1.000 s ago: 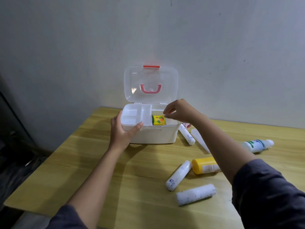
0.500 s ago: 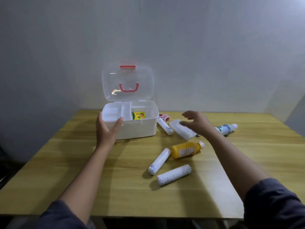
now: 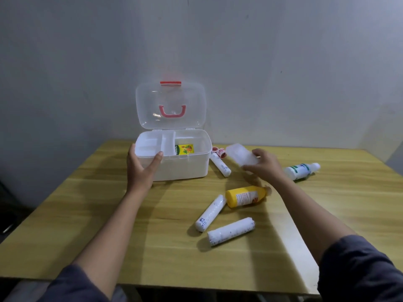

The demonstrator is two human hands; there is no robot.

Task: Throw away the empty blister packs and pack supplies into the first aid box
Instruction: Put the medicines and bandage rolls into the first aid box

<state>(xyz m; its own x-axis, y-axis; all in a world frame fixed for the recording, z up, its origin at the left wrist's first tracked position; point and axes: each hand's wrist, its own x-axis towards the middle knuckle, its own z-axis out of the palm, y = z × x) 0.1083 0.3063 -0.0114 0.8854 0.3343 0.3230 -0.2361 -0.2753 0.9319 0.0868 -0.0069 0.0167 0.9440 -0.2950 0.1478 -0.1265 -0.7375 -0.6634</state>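
I see the first aid box (image 3: 181, 164) standing toward the back of the wooden table (image 3: 109, 214), its clear lid (image 3: 171, 105) swung up and leaning toward the wall. Inside, a white divided tray (image 3: 154, 143) fills the left part, and a small yellow packet (image 3: 184, 149) sits in the open compartment just right of it.

My left hand (image 3: 140, 168) grips the box's front left corner — thumb hooked over the rim, fingers (image 3: 130, 153) wrapped round the side wall, clamped on the plastic.

My right hand (image 3: 265, 165) is lifted above the table to the right of the box, fingers closed on a flat, translucent white pack (image 3: 239, 154) that tilts up toward the box; what it holds I cannot tell.

Between box and hand lie a white roll (image 3: 220, 165), angled away from the box's right wall, and some small red-and-white rolls (image 3: 219, 151) behind it near the wall. Nearer to me, a yellow bottle (image 3: 245, 196) lies on its side, its base touching the end of another white roll (image 3: 210, 212); a third, thicker roll (image 3: 231, 231) lies just below that. A white bottle with a green label (image 3: 302, 170) lies on its side farther right — well apart from the box.
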